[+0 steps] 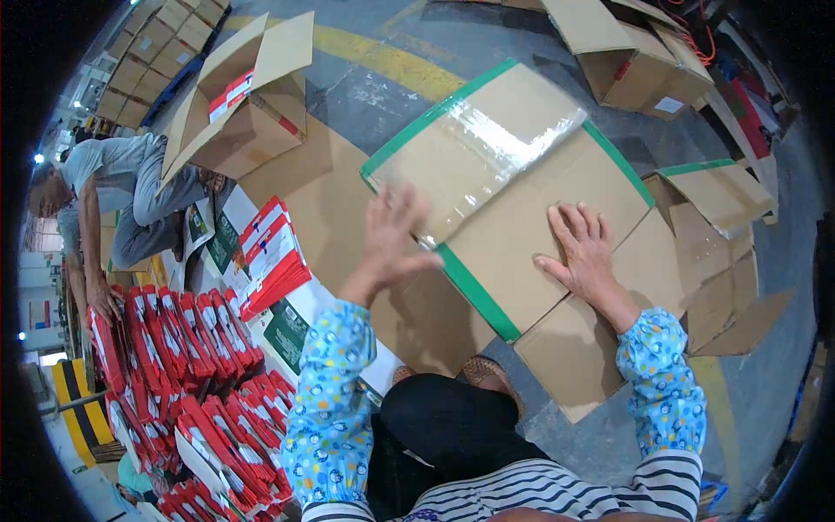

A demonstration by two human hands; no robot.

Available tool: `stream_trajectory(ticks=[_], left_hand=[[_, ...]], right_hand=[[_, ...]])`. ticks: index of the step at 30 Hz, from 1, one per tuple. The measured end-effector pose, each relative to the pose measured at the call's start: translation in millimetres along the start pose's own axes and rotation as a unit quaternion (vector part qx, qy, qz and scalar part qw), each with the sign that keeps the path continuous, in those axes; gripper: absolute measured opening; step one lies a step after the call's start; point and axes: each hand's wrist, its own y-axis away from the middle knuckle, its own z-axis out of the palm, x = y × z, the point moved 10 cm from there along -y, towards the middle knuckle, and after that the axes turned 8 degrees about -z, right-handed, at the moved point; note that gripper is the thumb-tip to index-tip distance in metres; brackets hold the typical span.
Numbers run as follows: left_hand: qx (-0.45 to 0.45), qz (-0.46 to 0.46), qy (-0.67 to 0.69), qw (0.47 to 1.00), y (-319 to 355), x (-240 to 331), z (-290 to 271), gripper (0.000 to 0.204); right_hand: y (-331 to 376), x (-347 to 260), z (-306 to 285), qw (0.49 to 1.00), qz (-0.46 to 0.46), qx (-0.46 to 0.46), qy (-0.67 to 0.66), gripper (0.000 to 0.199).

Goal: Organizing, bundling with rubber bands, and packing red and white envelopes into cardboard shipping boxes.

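In front of me lies a cardboard box (pixel 513 261), its flaps spread and its edges bordered with green strips. A wide sheet of shiny clear tape (pixel 513 143) covers part of its far flap (pixel 496 96), which looks slightly blurred. My right hand (pixel 584 257) rests on the brown panel, palm down with the fingers apart, gripping nothing. Over the box's left edge is my left hand (pixel 391 239), fingers spread and smeared by motion. Nothing shows in it, and whether it touches the cardboard I cannot tell.
Stacks of red-and-white packets (pixel 191 339) fill the lower left, where another person's hand (pixel 104 300) touches them. A smaller pile (pixel 274 261) lies on printed sheets. Open cartons stand far left (pixel 252 130), far right (pixel 639 70) and right (pixel 718 235).
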Motion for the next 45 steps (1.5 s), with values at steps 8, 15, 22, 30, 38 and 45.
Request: stream_trajectory(ticks=[8, 15, 22, 30, 38, 45], left_hand=[[-0.018, -0.032, -0.114, 0.993, 20.9, 37.4, 37.6, 0.086], [0.053, 0.003, -0.070, 0.996, 24.8, 55.7, 28.9, 0.083], [0.028, -0.006, 0.001, 1.000, 22.4, 52.8, 20.5, 0.067], [-0.085, -0.143, 0.298, 0.940, 11.3, 16.3, 38.3, 0.050], [0.130, -0.165, -0.013, 0.978, 36.7, 41.3, 43.1, 0.048], [0.193, -0.114, 0.020, 0.974, 30.0, 59.6, 32.1, 0.051]], right_hand=[[66.6, 34.6, -37.8, 0.979, 0.101, 0.115, -0.131, 0.059], [316.2, 50.1, -67.8, 0.864, 0.423, 0.254, -0.099, 0.053], [193.4, -9.7, -108.1, 0.591, 0.271, 0.357, -0.670, 0.069], [-15.5, -27.5, -7.1, 0.996, 0.055, 0.057, -0.041, 0.051], [-57.4, -13.7, 28.7, 0.994, 0.005, 0.011, -0.108, 0.055], [-112.5, 197.3, 33.3, 0.943, 0.331, -0.010, 0.021, 0.079]])
